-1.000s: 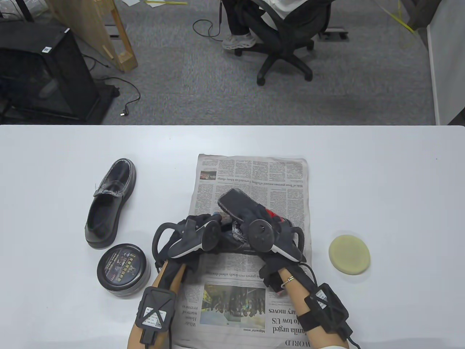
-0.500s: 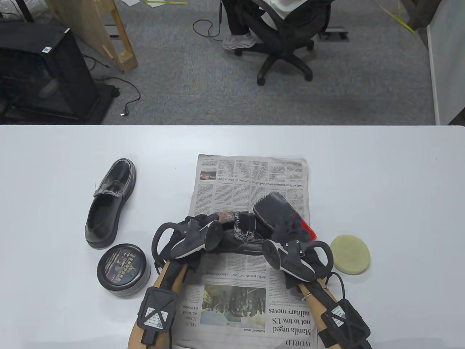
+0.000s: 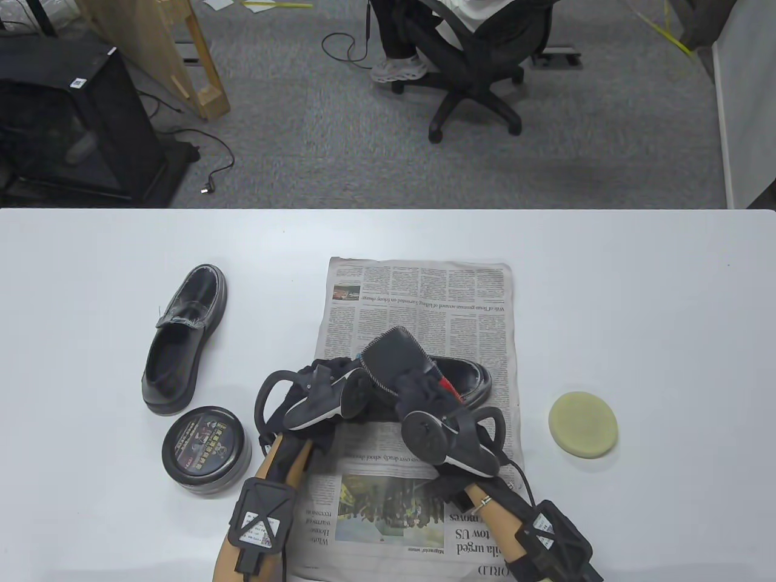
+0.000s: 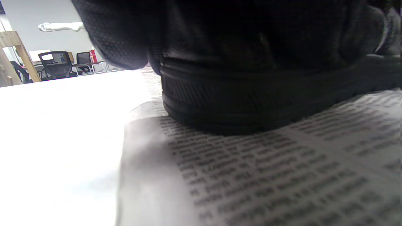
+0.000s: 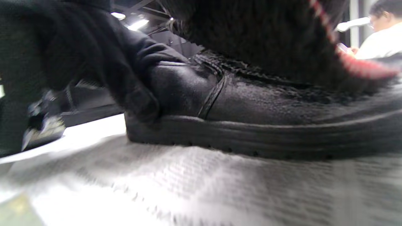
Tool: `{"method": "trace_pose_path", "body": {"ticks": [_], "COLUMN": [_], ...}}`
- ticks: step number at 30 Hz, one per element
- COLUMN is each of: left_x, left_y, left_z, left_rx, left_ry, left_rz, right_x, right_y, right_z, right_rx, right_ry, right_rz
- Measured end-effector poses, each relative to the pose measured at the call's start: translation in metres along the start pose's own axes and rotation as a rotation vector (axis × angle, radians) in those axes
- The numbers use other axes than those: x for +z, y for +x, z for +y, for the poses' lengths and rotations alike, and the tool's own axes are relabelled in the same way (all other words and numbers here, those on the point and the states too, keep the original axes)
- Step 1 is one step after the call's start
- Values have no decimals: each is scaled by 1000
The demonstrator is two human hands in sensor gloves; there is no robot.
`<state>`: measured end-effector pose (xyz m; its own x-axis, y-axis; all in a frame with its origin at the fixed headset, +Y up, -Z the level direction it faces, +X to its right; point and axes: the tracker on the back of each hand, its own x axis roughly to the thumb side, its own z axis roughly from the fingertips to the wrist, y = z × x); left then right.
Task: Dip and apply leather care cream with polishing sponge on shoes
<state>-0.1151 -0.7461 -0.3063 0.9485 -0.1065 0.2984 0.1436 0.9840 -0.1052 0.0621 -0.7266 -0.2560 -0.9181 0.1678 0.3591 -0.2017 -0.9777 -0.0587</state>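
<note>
Leather shoe [image 3: 470, 377] on the newspaper [image 3: 418, 291] is steadied by left hand [image 3: 321, 388] and brushed by right hand [image 3: 424, 388] gripping a brush [image 3: 391, 357]; outboard of both grips, closed cream tin [image 3: 206, 450] and sponge [image 3: 582, 424] lie untouched, so dipping and application remain.

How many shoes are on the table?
2. One shoe lies on the bare table, left of the newspaper; the other shoe sits on the newspaper, partly hidden under both hands.
</note>
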Motion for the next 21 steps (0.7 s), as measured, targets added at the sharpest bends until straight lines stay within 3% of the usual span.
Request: {"method": "trace_pose_path", "body": {"ticks": [3, 9, 15, 21], "left_x": [0, 2, 2, 2], "left_y": [0, -2, -1, 0], "left_z": [0, -1, 0, 0], "left_rx": [5, 4, -14, -29], "left_ry": [0, 13, 11, 8], "left_rz": [-4, 6, 14, 24], "right_x": [-17, -35, -20, 7], "right_y": [-11, -43, -64, -52], "right_z": [6, 15, 14, 11], "right_rx": [-59, 8, 186, 382], "right_ry": [56, 93, 77, 23], "right_rz": [63, 234, 277, 166]}}
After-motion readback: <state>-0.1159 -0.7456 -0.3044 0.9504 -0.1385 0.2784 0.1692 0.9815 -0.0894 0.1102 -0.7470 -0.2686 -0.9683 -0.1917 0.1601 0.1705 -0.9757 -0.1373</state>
